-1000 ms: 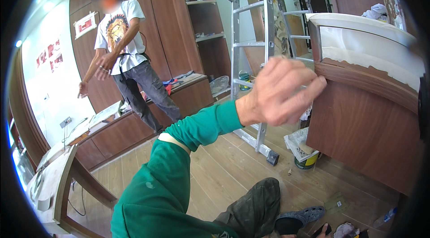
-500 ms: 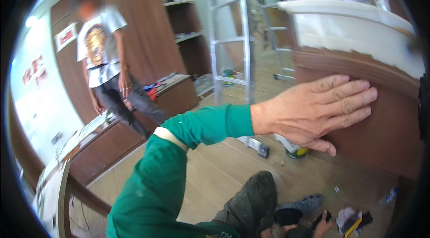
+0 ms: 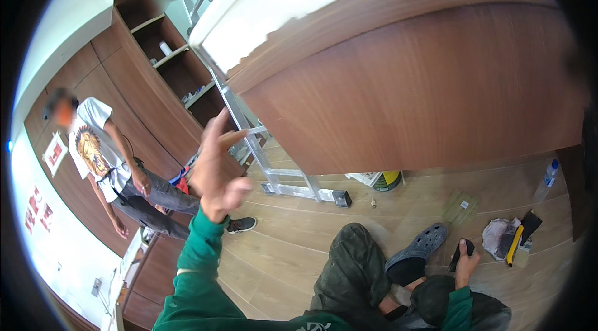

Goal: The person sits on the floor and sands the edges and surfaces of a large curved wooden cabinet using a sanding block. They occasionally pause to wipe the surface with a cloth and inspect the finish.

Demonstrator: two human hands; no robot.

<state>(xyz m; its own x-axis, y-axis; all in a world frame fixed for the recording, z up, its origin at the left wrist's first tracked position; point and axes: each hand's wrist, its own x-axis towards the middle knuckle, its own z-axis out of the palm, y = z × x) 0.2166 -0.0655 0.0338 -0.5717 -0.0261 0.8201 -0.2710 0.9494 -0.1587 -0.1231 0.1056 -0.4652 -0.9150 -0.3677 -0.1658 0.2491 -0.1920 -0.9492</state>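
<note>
My left hand (image 3: 218,166), blurred and raised at the centre left, has its fingers extended and apart, holding nothing, before the ladder and left end of a curved wooden counter (image 3: 411,94). The counter's upper band (image 3: 280,13) is white with a ragged edge against brown veneer. My right hand (image 3: 468,264), low beside my knee, is closed round a flat black object (image 3: 459,254). Near it on the floor lie a crumpled rag (image 3: 496,237), a yellow-and-black tool (image 3: 514,244) and a brush.
A co-worker (image 3: 93,144) in a white printed T-shirt stands at left before wooden cabinets and shelves. An aluminium ladder (image 3: 289,191) stands behind the counter's left end. A bucket (image 3: 387,184) and a water bottle (image 3: 548,179) are on the floor below the counter.
My left hand has come off the wooden panel and moved left. The view has swung down and rightward, showing more of the counter front and the right hand with its black object.
</note>
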